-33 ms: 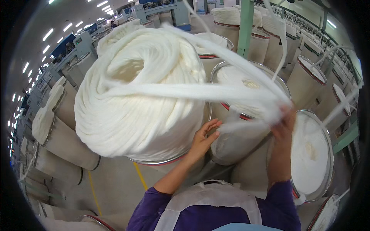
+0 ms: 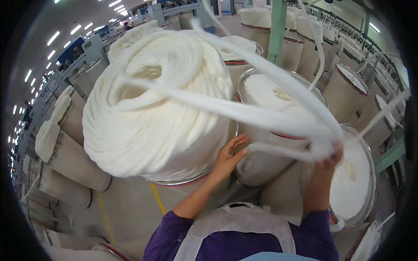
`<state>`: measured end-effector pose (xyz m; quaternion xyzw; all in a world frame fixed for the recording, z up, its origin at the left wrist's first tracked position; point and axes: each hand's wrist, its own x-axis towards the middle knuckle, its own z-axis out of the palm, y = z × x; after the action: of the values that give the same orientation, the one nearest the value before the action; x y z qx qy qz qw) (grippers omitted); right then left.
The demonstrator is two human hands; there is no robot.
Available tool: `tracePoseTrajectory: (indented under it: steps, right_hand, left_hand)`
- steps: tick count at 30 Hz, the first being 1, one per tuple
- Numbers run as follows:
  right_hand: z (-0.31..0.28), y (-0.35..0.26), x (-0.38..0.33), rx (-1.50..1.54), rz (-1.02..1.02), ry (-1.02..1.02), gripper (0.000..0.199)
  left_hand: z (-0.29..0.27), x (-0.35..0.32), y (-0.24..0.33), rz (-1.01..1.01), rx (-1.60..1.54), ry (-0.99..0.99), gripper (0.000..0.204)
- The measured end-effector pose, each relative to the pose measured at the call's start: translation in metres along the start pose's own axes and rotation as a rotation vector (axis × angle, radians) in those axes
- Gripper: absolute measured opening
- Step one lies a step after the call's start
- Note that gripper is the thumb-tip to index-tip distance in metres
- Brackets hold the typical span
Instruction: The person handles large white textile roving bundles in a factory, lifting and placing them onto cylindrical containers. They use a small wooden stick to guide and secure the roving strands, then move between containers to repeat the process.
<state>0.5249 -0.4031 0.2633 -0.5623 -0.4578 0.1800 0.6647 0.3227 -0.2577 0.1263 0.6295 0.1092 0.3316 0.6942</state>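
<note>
Right hand (image 2: pixel 329 160) grips looped white fibre strand (image 2: pixel 244 110), partly blurred. Left hand (image 2: pixel 228 154) half-open near a trailing length; contact unclear. I observe bulging white coil (image 2: pixel 161 139) heaped above metal can rim (image 2: pixel 183 182).

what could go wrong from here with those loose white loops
The white sliver strand is bunched at the right hand, so a sharp pull might thin or part it. The coiled sliver heap bulges high above the metal rim below it, so tugging could drag coils loose or make it slump. The strand's loops also cross over the neighbouring can, where they might snag on its edge or tangle.
</note>
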Motion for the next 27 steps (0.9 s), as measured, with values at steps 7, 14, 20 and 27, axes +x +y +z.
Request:
tracePoseTrajectory:
  steps: [7, 14, 20, 27]
  right_hand:
    - [-0.104, 0.063, -0.175, -0.197, 0.675, 0.129, 0.024]
    - [-0.066, 0.224, -0.249, -0.405, 1.058, -0.298, 0.034]
    - [-0.052, 0.237, -0.242, -0.992, 0.689, -0.309, 0.043]
    - [-0.001, 0.179, -0.15, -0.039, 0.455, -0.146, 0.046]
  left_hand:
    - [-0.006, -0.012, 0.005, 0.003, -0.372, -0.175, 0.082]
    - [0.003, -0.005, -0.011, -0.027, -0.392, -0.049, 0.087]
    - [0.012, -0.002, -0.029, -0.241, -0.182, 0.059, 0.044]
    - [0.053, 0.006, -0.011, -0.284, -0.16, -0.105, 0.043]
